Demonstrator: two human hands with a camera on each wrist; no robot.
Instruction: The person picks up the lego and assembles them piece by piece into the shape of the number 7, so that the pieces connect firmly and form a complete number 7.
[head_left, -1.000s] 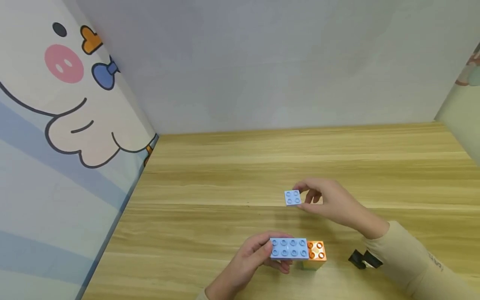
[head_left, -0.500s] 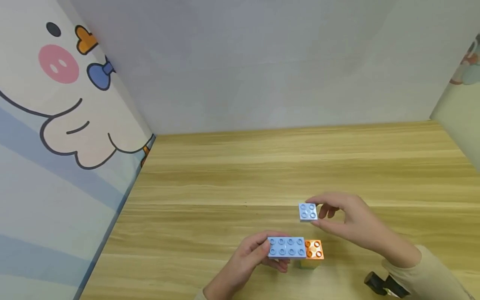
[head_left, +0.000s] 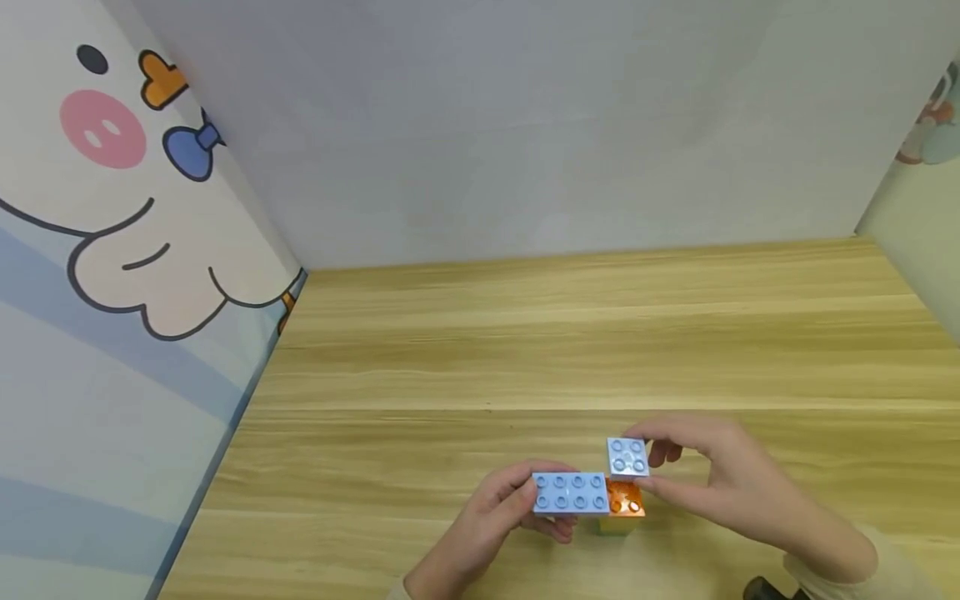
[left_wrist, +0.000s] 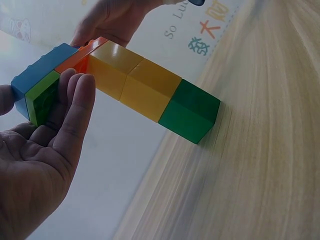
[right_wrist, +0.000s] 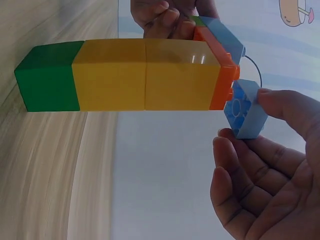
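Observation:
A tower of toy building blocks stands on the table: a green block (right_wrist: 50,75) at the bottom, two yellow blocks (left_wrist: 135,77) above it, and an orange brick (head_left: 627,503) on top. Beside the orange studs, my left hand (head_left: 491,521) grips a long blue brick (head_left: 570,493) between thumb and fingers; a lime green brick (left_wrist: 42,100) sits under it. My right hand (head_left: 727,479) pinches a small light blue brick (head_left: 627,457) by its edges. That brick hangs just over the orange brick, slightly towards the far side, its hollow underside facing the orange studs (right_wrist: 231,94).
The wooden table (head_left: 420,350) spreads around the tower. A pale grey wall (head_left: 540,150) rises behind it, and a cartoon-printed panel (head_left: 172,275) stands along the left. Part of a dark object (head_left: 763,588) shows by the right sleeve.
My right hand has brought the small light blue brick nearer and slightly right, from beyond the tower to above the orange brick. My left hand keeps its hold on the long blue brick.

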